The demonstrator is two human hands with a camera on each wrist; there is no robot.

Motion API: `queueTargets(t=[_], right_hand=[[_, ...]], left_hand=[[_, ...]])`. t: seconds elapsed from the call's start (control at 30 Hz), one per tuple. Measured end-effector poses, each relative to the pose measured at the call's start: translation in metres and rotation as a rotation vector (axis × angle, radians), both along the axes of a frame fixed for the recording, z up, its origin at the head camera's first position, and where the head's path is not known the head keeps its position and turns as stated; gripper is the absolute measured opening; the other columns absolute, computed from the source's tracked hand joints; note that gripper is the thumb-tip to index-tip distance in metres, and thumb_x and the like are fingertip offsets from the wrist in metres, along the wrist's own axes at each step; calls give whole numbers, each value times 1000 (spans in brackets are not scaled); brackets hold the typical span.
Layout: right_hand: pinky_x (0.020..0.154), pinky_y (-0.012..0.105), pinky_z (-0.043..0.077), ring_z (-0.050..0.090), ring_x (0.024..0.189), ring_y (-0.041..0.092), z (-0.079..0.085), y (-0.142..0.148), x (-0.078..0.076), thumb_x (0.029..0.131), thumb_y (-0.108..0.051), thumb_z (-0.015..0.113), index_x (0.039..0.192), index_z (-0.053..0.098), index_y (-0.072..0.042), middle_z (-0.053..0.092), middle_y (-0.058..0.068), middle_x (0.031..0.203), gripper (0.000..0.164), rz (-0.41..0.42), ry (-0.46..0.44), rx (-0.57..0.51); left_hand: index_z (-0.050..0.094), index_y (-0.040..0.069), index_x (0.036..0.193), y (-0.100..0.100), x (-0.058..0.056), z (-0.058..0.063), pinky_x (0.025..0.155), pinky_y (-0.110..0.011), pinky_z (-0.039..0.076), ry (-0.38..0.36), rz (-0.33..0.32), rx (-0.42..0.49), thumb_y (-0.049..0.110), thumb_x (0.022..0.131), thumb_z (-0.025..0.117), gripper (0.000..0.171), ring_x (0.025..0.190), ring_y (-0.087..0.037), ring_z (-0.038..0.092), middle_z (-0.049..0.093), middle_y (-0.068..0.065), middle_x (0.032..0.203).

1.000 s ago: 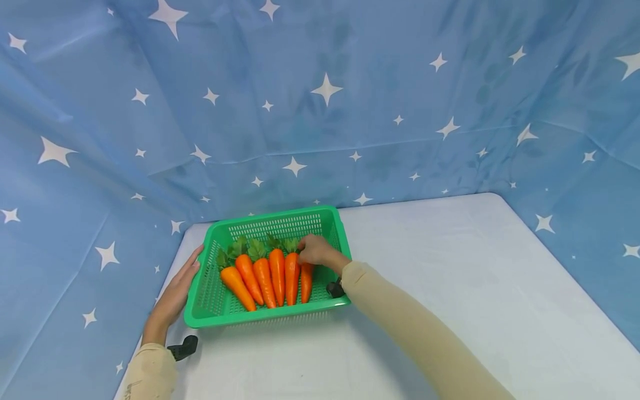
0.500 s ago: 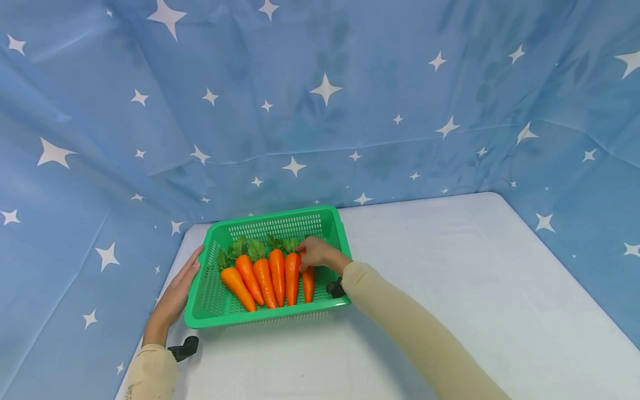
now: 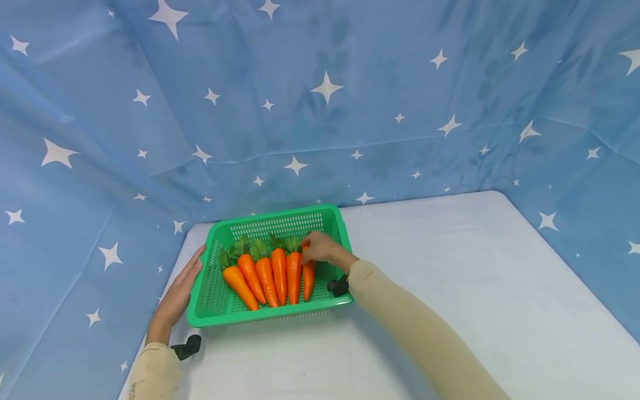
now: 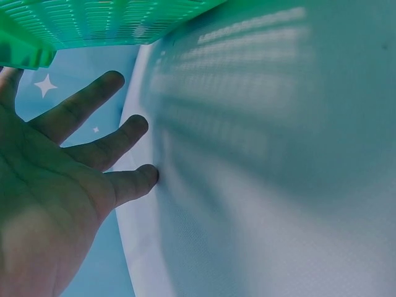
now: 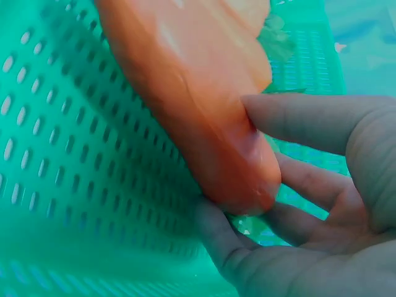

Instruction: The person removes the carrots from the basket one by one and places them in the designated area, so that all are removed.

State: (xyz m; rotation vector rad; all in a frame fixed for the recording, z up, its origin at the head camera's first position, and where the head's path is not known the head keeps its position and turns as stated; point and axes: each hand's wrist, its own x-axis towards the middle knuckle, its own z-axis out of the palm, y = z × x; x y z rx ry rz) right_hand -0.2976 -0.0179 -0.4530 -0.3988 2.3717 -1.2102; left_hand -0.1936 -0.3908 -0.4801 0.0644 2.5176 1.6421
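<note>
A green plastic basket (image 3: 270, 314) stands tilted on the white table with several orange carrots (image 3: 267, 280) laid side by side, leafy tops pointing away. The rightmost carrot (image 3: 309, 282) lies under my right hand (image 3: 321, 248), which pinches its thick end. In the right wrist view, thumb and fingers sit on either side of that carrot (image 5: 185, 105), close to the perforated basket wall (image 5: 68, 154). My left hand (image 3: 179, 289) lies along the basket's left side, fingers extended to the rim. Its fingers are spread in the left wrist view, with the basket's underside (image 4: 124, 25) above them.
The white tabletop (image 3: 440, 261) extends to the right of the basket. A blue cloth with white stars (image 3: 380, 111) hangs behind and at both sides. Black wrist cameras (image 3: 187, 347) are strapped to both forearms.
The rightmost carrot first shifts slightly right, then upright beside its neighbour, with my right hand at its top. My left hand keeps its place at the basket's side.
</note>
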Motion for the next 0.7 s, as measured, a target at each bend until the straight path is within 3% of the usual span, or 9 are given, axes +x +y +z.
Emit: queueTargets(t=[0.13,0.23,0.33,0.5,0.7], right_hand=[[90,42,56,63,102,25,2,3,0,91,2,77,144,65,3,63,19,143,55,-8,-17,-59],[91,45,57,64,100,25,3,4,1,92,2,76,146,63,4,62,21,144,55,-9,-23,-91],[92,47,56,63,100,26,4,5,1,92,2,77,146,63,4,61,21,145,56,-14,-24,-111],[99,52,55,63,106,28,10,6,1,92,0,77,147,62,3,59,20,148,57,-22,-38,-143],[101,53,54,63,110,31,25,10,3,91,1,77,148,60,5,59,21,146,60,-12,-42,-199]], left_hand=[[4,34,174,-1,0,-2,108,-19,32,6,-2,0,53,117,28,65,161,-38,7,0,-6,180],[4,32,175,-1,0,-1,121,-39,25,8,-9,2,52,118,28,65,162,-37,3,-2,-6,180],[3,31,175,0,0,0,124,-55,17,8,-21,8,49,118,28,64,162,-39,-1,-4,-7,180],[3,29,175,1,0,1,124,-57,17,9,-21,8,48,119,29,64,162,-39,0,-3,-8,179],[3,28,175,1,-1,1,122,-69,9,13,-15,31,49,118,29,66,162,-39,-4,-5,-8,179]])
